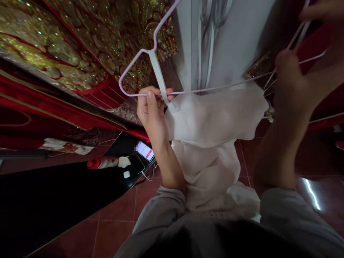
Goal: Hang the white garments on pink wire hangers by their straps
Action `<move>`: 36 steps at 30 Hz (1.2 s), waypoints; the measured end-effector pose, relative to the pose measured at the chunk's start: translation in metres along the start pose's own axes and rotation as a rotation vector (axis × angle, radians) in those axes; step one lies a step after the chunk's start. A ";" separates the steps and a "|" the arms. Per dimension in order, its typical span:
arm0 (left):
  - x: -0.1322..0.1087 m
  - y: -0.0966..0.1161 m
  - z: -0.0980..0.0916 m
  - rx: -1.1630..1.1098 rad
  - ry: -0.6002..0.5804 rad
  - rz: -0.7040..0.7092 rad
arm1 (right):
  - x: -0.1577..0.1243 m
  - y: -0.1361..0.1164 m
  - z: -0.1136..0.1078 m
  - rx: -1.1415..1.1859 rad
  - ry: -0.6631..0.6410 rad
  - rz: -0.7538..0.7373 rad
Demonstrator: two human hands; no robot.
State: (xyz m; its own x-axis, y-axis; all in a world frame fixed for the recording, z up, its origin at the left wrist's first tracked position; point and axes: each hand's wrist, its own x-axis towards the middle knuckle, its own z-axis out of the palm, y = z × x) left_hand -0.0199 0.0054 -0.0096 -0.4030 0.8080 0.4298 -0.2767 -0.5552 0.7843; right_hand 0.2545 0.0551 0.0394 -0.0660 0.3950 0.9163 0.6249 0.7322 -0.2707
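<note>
Gold sequins (80, 43) glitter; left fingers (151, 101) pinch a slim lilac hanger (129, 67); right fingers (288, 64) too blurred to tell.

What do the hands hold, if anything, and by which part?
The left hand holds the hanger by its lower bar, near a corner, beside the white strap. The right hand is blurred; whether it grips anything cannot be told.

Apparently a clothing shop: sequined red-and-gold garments (67, 43) hang beyond a black counter (59, 200), a pink hanger (197, 91) to its right.
</note>
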 end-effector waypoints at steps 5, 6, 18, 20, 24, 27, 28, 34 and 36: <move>-0.003 -0.004 -0.001 0.033 0.032 0.032 | -0.048 -0.050 0.027 0.035 -0.329 0.042; -0.004 -0.003 -0.003 0.065 0.044 0.038 | -0.056 -0.055 0.032 0.012 -0.379 0.096; 0.027 0.060 -0.001 -0.063 -0.023 -0.034 | -0.077 -0.055 0.045 -0.073 -0.299 0.173; 0.037 0.057 -0.011 -0.048 0.123 0.007 | -0.077 -0.054 0.043 -0.075 -0.305 0.179; 0.030 0.028 -0.034 0.065 0.245 0.100 | -0.077 -0.054 0.040 -0.070 -0.317 0.187; 0.008 0.010 -0.025 0.122 0.138 -0.059 | -0.077 -0.057 0.041 -0.065 -0.307 0.175; 0.001 0.007 -0.017 0.121 0.102 -0.092 | -0.077 -0.058 0.042 -0.057 -0.309 0.175; -0.011 0.004 0.021 -0.002 0.001 -0.023 | -0.075 -0.052 0.032 0.044 -0.124 0.138; -0.008 0.000 0.020 0.012 0.015 0.002 | -0.075 -0.037 0.024 0.075 0.192 0.218</move>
State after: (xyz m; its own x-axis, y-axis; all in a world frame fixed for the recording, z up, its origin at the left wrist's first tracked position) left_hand 0.0006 0.0028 -0.0036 -0.4167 0.8036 0.4250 -0.2649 -0.5546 0.7889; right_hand 0.2175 0.0121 -0.0269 0.2164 0.4399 0.8716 0.5488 0.6835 -0.4813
